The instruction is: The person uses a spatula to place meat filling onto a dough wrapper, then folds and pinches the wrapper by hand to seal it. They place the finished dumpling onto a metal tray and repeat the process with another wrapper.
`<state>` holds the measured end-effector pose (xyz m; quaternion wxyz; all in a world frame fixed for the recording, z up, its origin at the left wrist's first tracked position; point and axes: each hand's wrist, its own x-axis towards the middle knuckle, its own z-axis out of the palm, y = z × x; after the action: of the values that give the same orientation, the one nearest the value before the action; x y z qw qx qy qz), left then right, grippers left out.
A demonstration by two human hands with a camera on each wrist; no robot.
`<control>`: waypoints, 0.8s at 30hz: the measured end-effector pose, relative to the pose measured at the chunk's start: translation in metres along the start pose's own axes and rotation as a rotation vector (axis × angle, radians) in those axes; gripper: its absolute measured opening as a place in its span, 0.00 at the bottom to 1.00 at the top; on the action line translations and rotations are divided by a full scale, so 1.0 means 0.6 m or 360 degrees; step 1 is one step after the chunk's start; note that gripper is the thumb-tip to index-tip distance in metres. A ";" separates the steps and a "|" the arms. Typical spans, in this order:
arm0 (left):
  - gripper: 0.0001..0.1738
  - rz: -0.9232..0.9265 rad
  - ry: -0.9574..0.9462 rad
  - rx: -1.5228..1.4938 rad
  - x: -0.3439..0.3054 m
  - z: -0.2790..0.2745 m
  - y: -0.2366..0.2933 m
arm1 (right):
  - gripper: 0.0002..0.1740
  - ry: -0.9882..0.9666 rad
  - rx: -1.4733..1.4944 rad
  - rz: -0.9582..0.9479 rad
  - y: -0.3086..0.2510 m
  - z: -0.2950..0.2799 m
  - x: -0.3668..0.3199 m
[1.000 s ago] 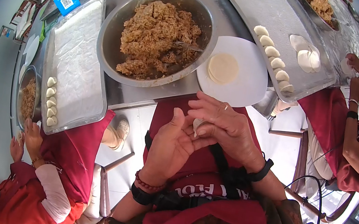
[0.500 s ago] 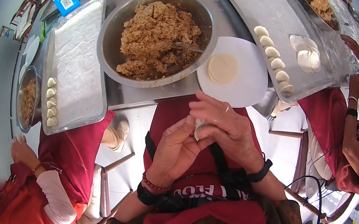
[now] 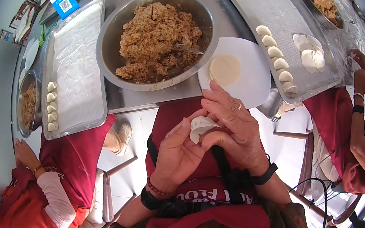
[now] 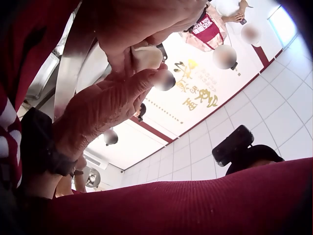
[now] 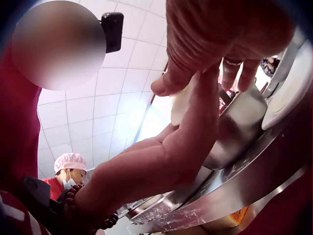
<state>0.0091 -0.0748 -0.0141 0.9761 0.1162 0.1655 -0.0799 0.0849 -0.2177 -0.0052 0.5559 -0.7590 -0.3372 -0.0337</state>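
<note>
A pale, folded dumpling sits between my two hands, above the lap of the dark red apron. The left hand holds it from below, thumb along its near side. From the other side my right hand pinches its edge with the thumb, the fingers extended over the top. In the left wrist view the dumpling is partly covered by fingers; the right wrist view shows a strip of it beside the right thumb. Past the hands, round wrappers lie on a white plate.
A steel bowl of brown filling stands on the metal table. Floured trays with dumplings flank it, one at left, one at right, the latter also bearing wrappers. People sit on both sides.
The dumpling shows more fully now, its curved folded edge turned into view. My right hand has risen and opened slightly away from the left. The head view has shifted a little.
</note>
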 end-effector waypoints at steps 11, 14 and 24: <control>0.23 0.0093 0.0029 0.0068 0.000 -0.010 -0.006 | 0.22 -0.0124 0.0045 0.0045 0.006 -0.004 -0.008; 0.22 0.0132 -0.0054 0.0130 0.002 -0.021 -0.004 | 0.18 -0.0154 0.0202 0.0101 0.011 -0.005 -0.010; 0.21 0.0069 -0.0011 0.0413 -0.001 0.002 0.009 | 0.11 -0.0164 0.0216 0.0139 0.033 0.008 -0.024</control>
<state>0.0100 -0.0701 -0.0120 0.9549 0.2446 0.1478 -0.0800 0.0833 -0.2234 -0.0296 0.5890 -0.7342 -0.3335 0.0525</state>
